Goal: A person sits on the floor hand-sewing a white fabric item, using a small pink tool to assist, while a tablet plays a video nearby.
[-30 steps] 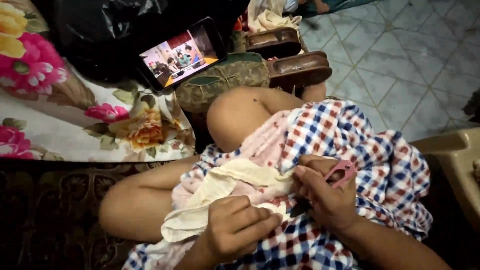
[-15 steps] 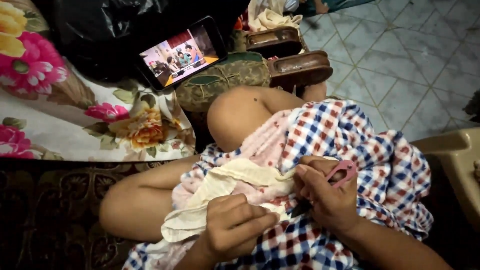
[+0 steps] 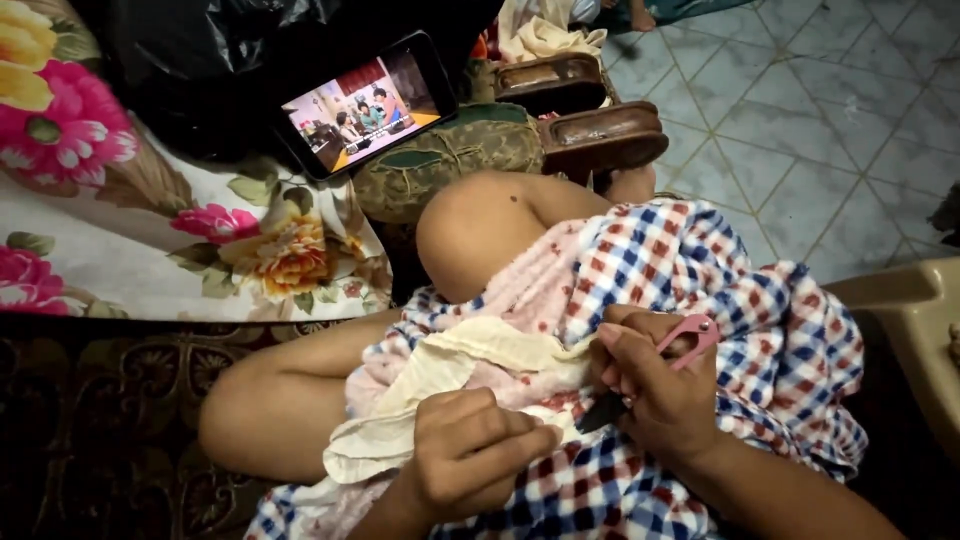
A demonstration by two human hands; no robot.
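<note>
Seated person w/ bent bare knees, work lying in the lap, near centre. Left hand (image 3: 470,455) is clenched, pinching a strip of soft cream-coloured crinkled cloth (image 3: 440,385), fingers curled over its near edge. The strip is one piece, long and narrow, long axis running from near left up to far right, ending under the right hand (image 3: 655,385). That hand is closed around one small pair of pink-handled thread snips (image 3: 688,338): the pink loop pokes out far right of the fingers, the dark blade tip shows near left below the palm, so the tool's axis runs diagonal, tip pointing near left toward the left hand. Whether the blades are apart or together: can't tell.

Under the strip lies a pale pink nubby fabric (image 3: 555,285), fuzzy texture, and over the lap a red, blue and white checked cotton cloth (image 3: 760,330), rumpled, draped to the right.

Far left: one black smartphone with a lit screen (image 3: 368,105), rectangular, propped tilted against a shiny black plastic bag (image 3: 200,50). Just right of it one olive-green rounded woven cushion (image 3: 450,160), coarse weave. Beyond that, two brown wooden blocks (image 3: 600,135), smooth and rounded. Left side: a cream fabric printed with pink and yellow flowers (image 3: 150,230). Far right: pale grey-blue floor tiles (image 3: 830,110), diamond pattern. Right edge: part of a beige plastic tub (image 3: 915,300).
</note>
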